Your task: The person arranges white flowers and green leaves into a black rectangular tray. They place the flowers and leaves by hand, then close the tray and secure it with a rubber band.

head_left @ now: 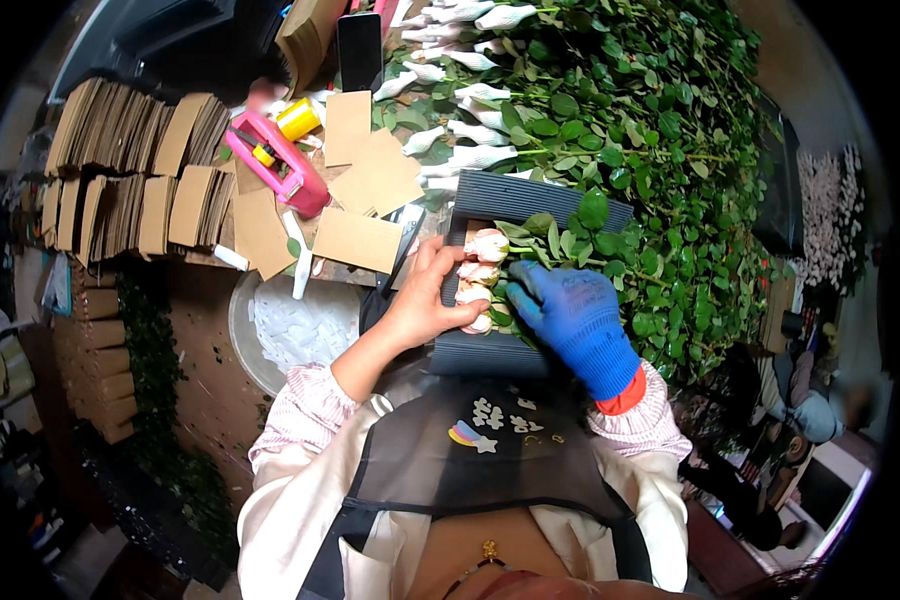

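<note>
A short row of pale pink roses (487, 245) lies between two black ribbed strips, the far strip (540, 198) and the near strip (490, 356). My bare left hand (425, 300) curves around the left side of the blooms, thumb at the near end and fingers toward the far end. On the other side, my right hand (570, 312), in a blue glove with a red cuff, presses its bent fingers on the leaves and stems just behind the blooms. Its fingertips are partly hidden by leaves. The stems run off to the right.
Beyond lie many leafy stems (630, 110) with white net-sleeved heads (482, 158). To the left are a pink tape dispenser (305, 180), a yellow roll (298, 119), cardboard pieces (358, 241), cardboard stacks (110, 125) and a phone (360, 52). Below the table edge stands a bin (240, 335) of white sleeves.
</note>
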A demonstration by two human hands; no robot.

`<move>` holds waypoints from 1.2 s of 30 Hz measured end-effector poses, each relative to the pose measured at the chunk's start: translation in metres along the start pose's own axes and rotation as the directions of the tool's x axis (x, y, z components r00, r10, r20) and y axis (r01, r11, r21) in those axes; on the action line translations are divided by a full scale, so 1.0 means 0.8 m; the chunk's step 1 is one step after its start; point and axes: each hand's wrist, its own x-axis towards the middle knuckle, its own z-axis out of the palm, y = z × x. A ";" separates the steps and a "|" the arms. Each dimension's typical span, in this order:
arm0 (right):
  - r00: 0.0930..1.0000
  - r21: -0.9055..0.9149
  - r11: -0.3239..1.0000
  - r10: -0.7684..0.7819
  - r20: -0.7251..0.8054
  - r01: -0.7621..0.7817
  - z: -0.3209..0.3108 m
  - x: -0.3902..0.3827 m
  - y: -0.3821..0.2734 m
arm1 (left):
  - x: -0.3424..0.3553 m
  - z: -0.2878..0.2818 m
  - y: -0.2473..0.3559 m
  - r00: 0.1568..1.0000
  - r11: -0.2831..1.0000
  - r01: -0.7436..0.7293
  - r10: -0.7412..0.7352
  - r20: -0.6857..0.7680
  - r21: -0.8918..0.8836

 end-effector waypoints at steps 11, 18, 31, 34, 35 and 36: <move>0.999 -0.209 0.978 -0.012 0.033 0.019 0.018 0.000 0.000 | 0.010 0.010 0.013 0.989 0.990 0.085 -0.098 -0.110 -0.116; 0.977 -0.054 0.981 0.180 -0.112 -0.187 0.031 0.022 0.012 | 0.014 0.012 0.014 0.983 0.999 0.003 -0.013 -0.184 -0.050; 0.986 -0.063 0.988 0.138 -0.092 -0.144 0.046 0.023 0.024 | 0.014 0.015 0.014 0.971 0.999 -0.032 0.028 -0.238 -0.011; 0.987 -0.037 0.992 0.115 -0.110 -0.119 0.049 0.023 0.024 | 0.013 0.019 0.005 0.973 0.999 -0.045 0.050 -0.224 0.029; 0.986 -0.049 0.991 0.115 -0.117 -0.121 0.050 0.024 0.022 | 0.014 0.020 0.004 0.974 0.999 -0.045 0.050 -0.220 0.027; 0.985 -0.061 0.990 0.116 -0.125 -0.125 0.052 0.024 0.020 | 0.015 0.022 0.004 0.975 0.999 -0.046 0.050 -0.216 0.024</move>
